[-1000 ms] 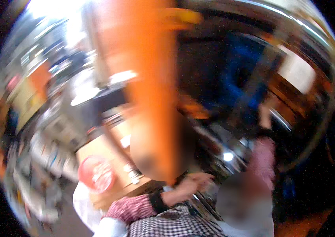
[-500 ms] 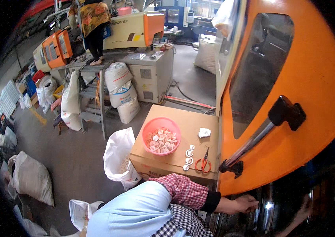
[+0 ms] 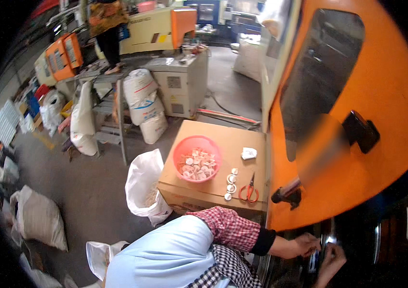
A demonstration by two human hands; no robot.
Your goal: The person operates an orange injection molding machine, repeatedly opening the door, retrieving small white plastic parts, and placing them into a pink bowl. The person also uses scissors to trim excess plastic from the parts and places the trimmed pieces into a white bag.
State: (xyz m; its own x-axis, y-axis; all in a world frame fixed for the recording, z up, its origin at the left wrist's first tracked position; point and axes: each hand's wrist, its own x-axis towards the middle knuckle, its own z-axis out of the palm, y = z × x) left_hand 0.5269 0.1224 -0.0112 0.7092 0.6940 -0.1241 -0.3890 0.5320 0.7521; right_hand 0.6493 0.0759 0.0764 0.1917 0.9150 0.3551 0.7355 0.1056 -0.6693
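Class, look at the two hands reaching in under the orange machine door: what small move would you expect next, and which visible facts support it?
Probably drawing the small part out toward the body. The left hand and right hand meet at a shiny metal part inside the dark opening below the orange door, fingers pinched close together. Whether either grip has closed on anything is unclear.

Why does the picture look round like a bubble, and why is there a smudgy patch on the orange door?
Head view: the fisheye lens bends straight edges, so the cardboard box curves and the corners go black. A soft blurred patch sits on the orange door; elsewhere it is sharp. The left hand and right hand work in dim shadow under the door.
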